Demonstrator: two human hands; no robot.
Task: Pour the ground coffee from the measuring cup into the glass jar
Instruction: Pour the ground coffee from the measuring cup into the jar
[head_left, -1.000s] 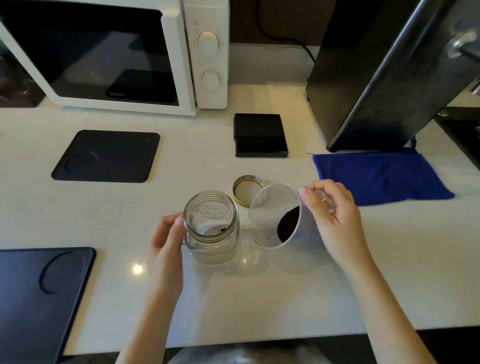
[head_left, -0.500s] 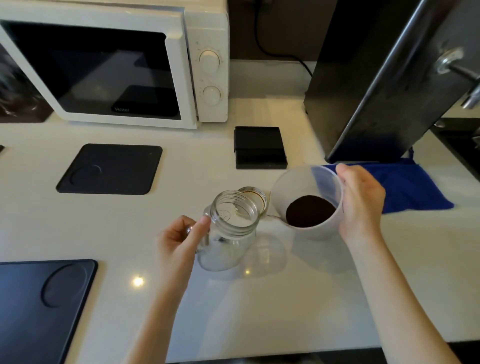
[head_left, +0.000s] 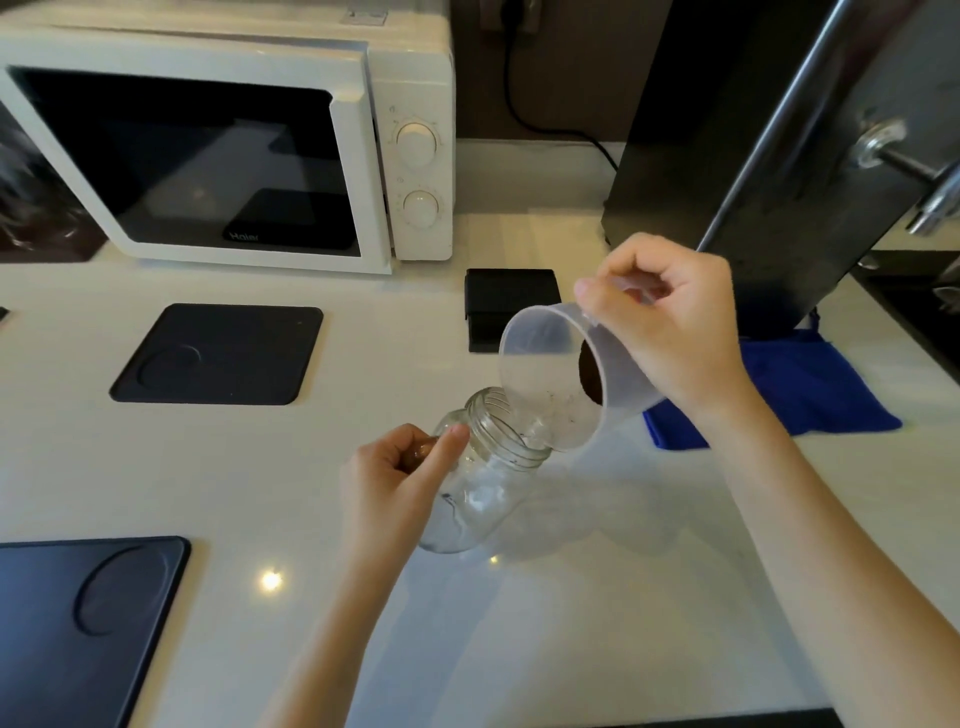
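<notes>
Measuring cup (head_left: 566, 374) tipped in right hand (head_left: 670, 322)

The left hand (head_left: 395, 483) covers the near wall of the glass jar (head_left: 483, 478) behind its fingers. The right hand (head_left: 670, 332) hides the measuring cup (head_left: 550, 374) handle, and only a sliver of ground coffee (head_left: 592, 379) shows beside its fingers.

a single head-worn wide-angle view looks forward and steeply down at the white bench (head_left: 597, 623) from close above. both forearms enter from the bottom edge. the microwave (head_left: 228, 150) sits at the far upper left and a dark appliance (head_left: 727, 156) at upper right, with straight edges bowed near the frame borders.
</notes>
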